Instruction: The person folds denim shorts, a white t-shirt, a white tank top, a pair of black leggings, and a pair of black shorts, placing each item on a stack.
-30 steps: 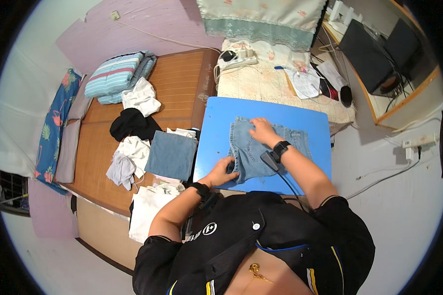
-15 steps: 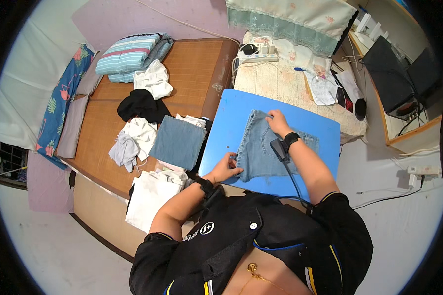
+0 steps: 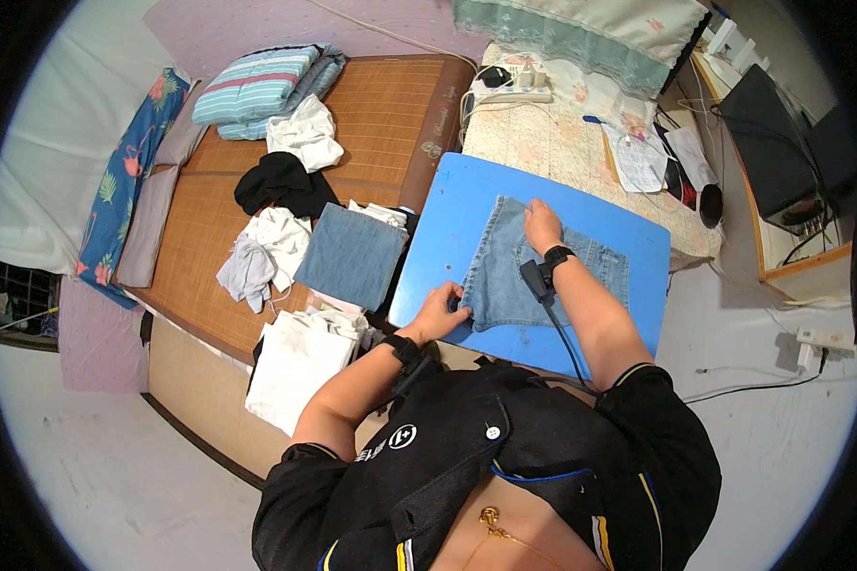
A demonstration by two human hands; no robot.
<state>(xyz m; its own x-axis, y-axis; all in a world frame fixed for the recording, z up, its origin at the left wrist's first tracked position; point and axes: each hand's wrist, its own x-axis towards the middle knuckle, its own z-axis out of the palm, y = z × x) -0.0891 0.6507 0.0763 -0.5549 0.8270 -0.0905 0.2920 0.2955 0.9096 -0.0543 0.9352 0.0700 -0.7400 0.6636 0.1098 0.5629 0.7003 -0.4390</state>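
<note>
Lying on the blue counter [image 3: 448,219], the denim garment [image 3: 505,285] leaves, in the head view, a wider blue strip to its left than to its right. The left hand [image 3: 438,312] touches its near-left corner, the right hand [image 3: 545,228] its far edge; I cannot tell whether either grip is closed.

Shorts [image 3: 507,290]: laid on surface [image 3: 428,252]. Quilt [image 3: 257,90]: placed on bed [image 3: 214,181], ten o'clock from these; power strip [image 3: 516,95], twelve.

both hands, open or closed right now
Left hand: partly curled at the denim garment's edge; grip unclear.
Right hand: on the denim garment; grip cannot be told.
</note>
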